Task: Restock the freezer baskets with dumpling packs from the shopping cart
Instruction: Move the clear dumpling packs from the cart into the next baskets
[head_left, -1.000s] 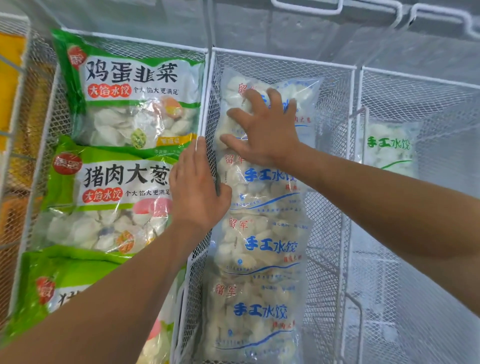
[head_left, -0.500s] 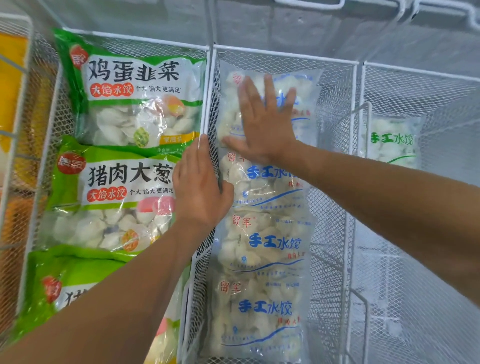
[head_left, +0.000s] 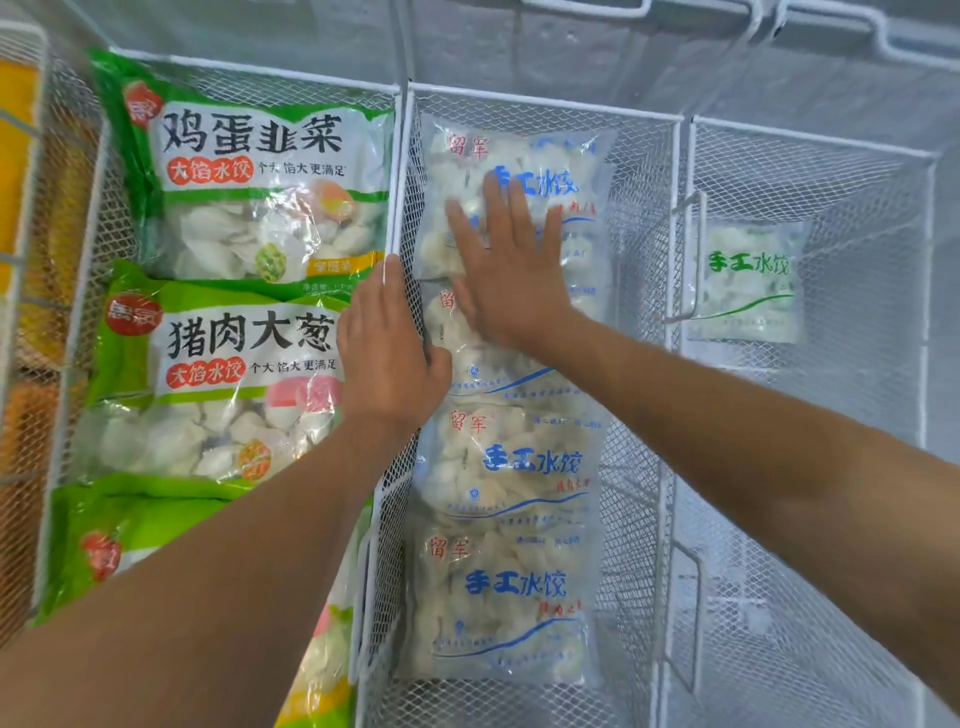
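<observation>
I see the middle basket (head_left: 644, 111) at twelve o'clock holding four clear blue-lettered dumpling packs (head_left: 511, 597) in a column; my right hand (head_left: 511, 270) lies flat, fingers straight, on the top pack (head_left: 582, 156), while my left hand (head_left: 387, 345) rests straight-fingered along the basket's nine o'clock wall

second clear pack (head_left: 498, 358): mostly hidden under the right hand (head_left: 511, 280) and the left hand (head_left: 387, 358); only its lower print shows.
top clear pack (head_left: 519, 156): middle covered by the right hand's fingers (head_left: 493, 202).
third green pack (head_left: 130, 540): lettering hidden by the left forearm (only a red badge shows).
small print on the packs: too fine to read.
orange goods (head_left: 21, 156): cut off by the left edge, blurred behind mesh.
</observation>
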